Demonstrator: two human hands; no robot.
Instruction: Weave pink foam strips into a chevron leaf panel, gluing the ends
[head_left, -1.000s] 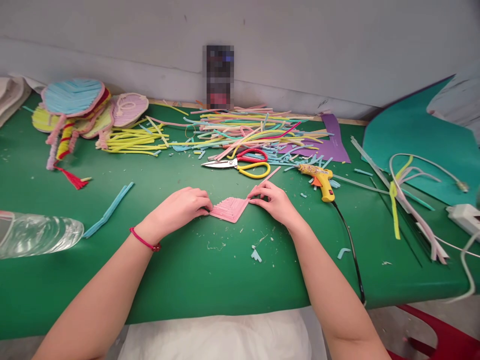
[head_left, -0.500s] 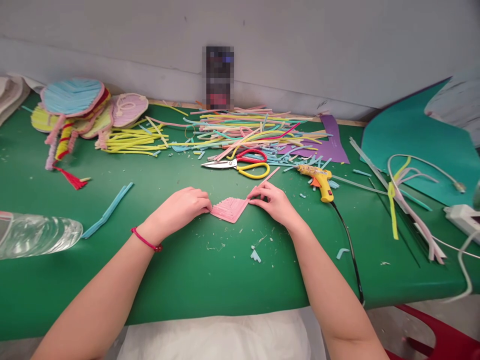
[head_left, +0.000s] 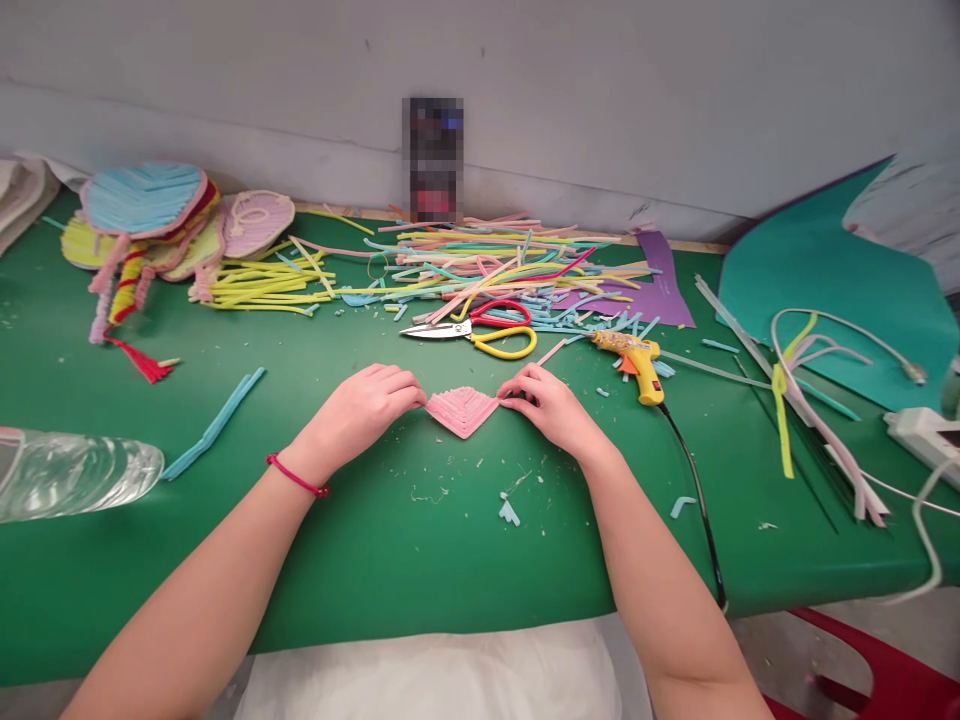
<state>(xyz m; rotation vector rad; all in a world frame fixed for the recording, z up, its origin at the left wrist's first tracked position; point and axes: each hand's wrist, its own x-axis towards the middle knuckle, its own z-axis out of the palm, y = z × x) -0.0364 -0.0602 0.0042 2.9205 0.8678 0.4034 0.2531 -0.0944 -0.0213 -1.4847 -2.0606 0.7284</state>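
Between my two hands is a pink V-shaped panel (head_left: 463, 412) of pipe cleaners laid side by side, its point towards me. My left hand (head_left: 371, 403) is closed, thumb and fingers pinching the panel's left corner. At its right corner my right hand (head_left: 546, 408) pinches too, with a loose pink pipe-cleaner end (head_left: 553, 352) sticking out beyond the fingers. Just behind lie scissors (head_left: 472, 329) with one red and one yellow handle. A yellow glue gun (head_left: 634, 363) rests to the right of my right hand.
Many coloured pipe cleaners (head_left: 480, 262) lie along the back. Round fans (head_left: 146, 200) are stacked at the left, near a clear bottle (head_left: 90, 475). Blue pipe cleaners (head_left: 217, 425), a teal sheet (head_left: 832, 290), a white power strip (head_left: 926, 440) and cables also lie on the green table (head_left: 420, 570).
The pink panel has shifted slightly right and turned a little, its point now more centred. My left hand has moved slightly right with it; both hands keep their pinch.
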